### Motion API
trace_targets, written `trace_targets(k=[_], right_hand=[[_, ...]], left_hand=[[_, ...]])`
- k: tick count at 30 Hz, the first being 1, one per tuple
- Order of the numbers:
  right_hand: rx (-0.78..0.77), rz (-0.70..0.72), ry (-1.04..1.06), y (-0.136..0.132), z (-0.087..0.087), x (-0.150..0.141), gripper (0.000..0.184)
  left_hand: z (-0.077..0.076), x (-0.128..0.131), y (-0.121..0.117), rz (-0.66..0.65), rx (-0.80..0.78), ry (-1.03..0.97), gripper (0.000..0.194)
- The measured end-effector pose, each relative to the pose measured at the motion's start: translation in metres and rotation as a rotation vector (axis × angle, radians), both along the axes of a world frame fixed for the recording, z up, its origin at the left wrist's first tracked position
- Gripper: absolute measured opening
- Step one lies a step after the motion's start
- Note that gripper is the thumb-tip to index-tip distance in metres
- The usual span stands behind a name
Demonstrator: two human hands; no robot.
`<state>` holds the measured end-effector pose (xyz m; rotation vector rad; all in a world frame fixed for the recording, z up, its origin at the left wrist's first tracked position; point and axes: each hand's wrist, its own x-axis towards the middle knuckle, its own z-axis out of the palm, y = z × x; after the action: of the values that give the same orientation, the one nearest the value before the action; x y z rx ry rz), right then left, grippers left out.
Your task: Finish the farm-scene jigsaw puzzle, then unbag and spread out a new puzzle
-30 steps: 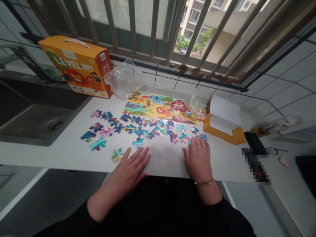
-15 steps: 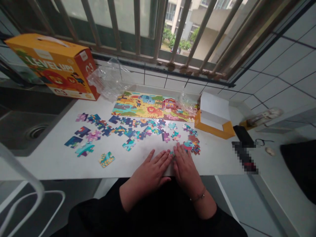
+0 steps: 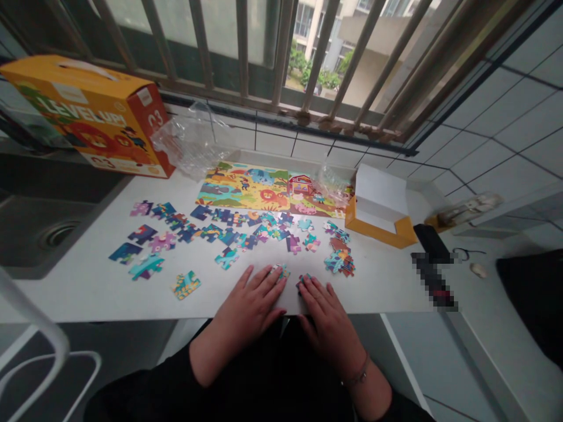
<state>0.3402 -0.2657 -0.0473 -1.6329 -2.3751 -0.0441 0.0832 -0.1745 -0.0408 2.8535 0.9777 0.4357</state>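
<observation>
My left hand [image 3: 255,296] lies flat near the counter's front edge, its fingertips on a puzzle piece [image 3: 281,271] that is partly covered. To its right, my right hand [image 3: 321,302] is laid out with fingers extended over another puzzle piece [image 3: 301,282], mostly hidden beneath them. A small pile of puzzle pieces [image 3: 341,259] sits just beyond my right hand. Many loose puzzle pieces [image 3: 229,234] spread in a band across the counter. A yellow and teal puzzle piece [image 3: 186,285] lies by itself to the left of my left hand.
Behind the pieces lie a safari picture board [image 3: 246,187] and a farm picture board [image 3: 314,196]. An open yellow box [image 3: 382,225] stands at right, a large orange box [image 3: 88,117] at left beside clear plastic packaging [image 3: 193,140]. A sink [image 3: 57,234] borders the counter's left.
My hands have moved apart, the left one to the left, uncovering part of a piece under its fingertips. My right hand has drawn back from the pile, whose top now looks different.
</observation>
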Motion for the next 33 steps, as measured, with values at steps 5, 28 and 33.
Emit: trace_targets(k=[5,28,33], right_hand=[[-0.071,-0.004,0.000,0.007,0.006,-0.032,0.072],[-0.080,-0.638,-0.080,0.055,0.022,-0.060,0.081],[-0.155,-0.610,-0.121,0.035,0.014,-0.043,0.077]], left_hand=[[-0.002,-0.043,0.003,0.108,0.049,0.033,0.060],[0.009,-0.188,0.031,0.309,0.078,0.137,0.069],[0.010,-0.144,0.020,0.257,0.110,0.048,0.072]])
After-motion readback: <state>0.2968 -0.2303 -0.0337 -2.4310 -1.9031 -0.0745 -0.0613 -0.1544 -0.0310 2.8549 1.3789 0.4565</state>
